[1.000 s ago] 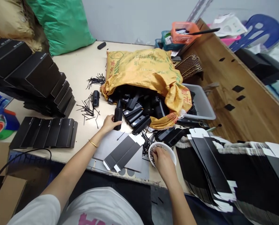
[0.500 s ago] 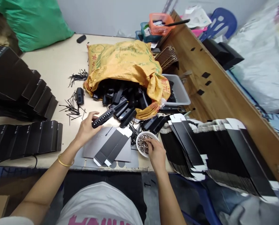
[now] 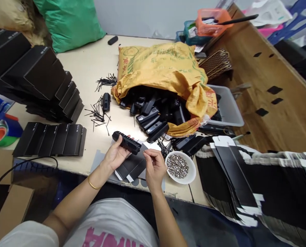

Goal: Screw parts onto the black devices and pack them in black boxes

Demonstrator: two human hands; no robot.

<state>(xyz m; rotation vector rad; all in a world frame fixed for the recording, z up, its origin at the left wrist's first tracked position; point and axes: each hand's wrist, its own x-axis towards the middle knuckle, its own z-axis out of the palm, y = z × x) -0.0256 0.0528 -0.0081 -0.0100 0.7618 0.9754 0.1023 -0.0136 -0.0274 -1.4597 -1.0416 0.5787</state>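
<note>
Black device in left hand, right hand pinched near its end, white bowl of small metal pieces alongside, flattened black carton underneath, yellow sack of black devices beyond.

Both arms reach forward, the left hand palm up and curled, the right hand pinching its fingers close by.

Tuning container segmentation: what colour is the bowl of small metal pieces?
The bowl is plain white; seen in the head view.
</note>
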